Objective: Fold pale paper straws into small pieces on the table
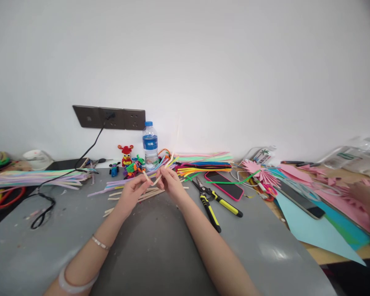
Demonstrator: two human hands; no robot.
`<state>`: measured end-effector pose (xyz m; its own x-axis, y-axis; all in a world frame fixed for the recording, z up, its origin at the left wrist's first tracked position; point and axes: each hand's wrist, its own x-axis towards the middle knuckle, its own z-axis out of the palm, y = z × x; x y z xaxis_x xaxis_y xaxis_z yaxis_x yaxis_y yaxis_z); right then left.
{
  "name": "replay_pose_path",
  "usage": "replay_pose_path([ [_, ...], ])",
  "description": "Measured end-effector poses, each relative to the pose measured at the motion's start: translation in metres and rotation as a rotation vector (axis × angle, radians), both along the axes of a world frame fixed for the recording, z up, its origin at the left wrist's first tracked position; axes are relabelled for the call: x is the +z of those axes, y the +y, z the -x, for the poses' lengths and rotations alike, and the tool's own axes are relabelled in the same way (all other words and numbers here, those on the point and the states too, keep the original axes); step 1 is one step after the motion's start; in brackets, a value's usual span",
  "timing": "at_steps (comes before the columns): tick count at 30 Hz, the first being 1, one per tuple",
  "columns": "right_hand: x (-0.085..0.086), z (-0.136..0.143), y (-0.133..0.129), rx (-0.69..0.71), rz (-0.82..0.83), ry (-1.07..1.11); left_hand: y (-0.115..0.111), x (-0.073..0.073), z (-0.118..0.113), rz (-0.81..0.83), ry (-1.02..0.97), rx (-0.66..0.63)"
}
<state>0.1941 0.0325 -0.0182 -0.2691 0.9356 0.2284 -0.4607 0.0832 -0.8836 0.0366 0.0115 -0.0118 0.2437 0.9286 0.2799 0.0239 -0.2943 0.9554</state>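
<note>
Both hands hold a cream pipe cleaner [156, 181] above the grey table, bent into a V between them. My left hand [133, 192] pinches one end between thumb and fingers. With its fingertips closed, my right hand [170, 186] grips the other side, and a long pale end rises beyond it toward the wall. Under and behind the hands lie loose cream pipe cleaners [151, 195]. Yellow-and-black pliers [214, 200] rest right of my right hand. Small figures made of pipe cleaners, one of them red and yellow [126, 156], stand behind my left hand.
A water bottle [150, 144] stands by the wall, near bundles of coloured pipe cleaners [203, 167]. A pink-edged phone [225, 186] lies at right. A black cable [89, 149] crosses the left side. Another person's hand [365, 195] is over pink paper at far right.
</note>
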Motion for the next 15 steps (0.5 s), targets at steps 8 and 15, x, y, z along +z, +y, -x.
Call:
replay_pose_path([
  [8, 0.015, -0.015, -0.004, -0.039, -0.133, -0.34, 0.0, 0.0, 0.001, 0.017, 0.181, -0.041],
  [15, 0.022, -0.029, -0.007, 0.189, -0.17, -0.451, -0.004, 0.003, -0.002, 0.051, 0.323, -0.149],
])
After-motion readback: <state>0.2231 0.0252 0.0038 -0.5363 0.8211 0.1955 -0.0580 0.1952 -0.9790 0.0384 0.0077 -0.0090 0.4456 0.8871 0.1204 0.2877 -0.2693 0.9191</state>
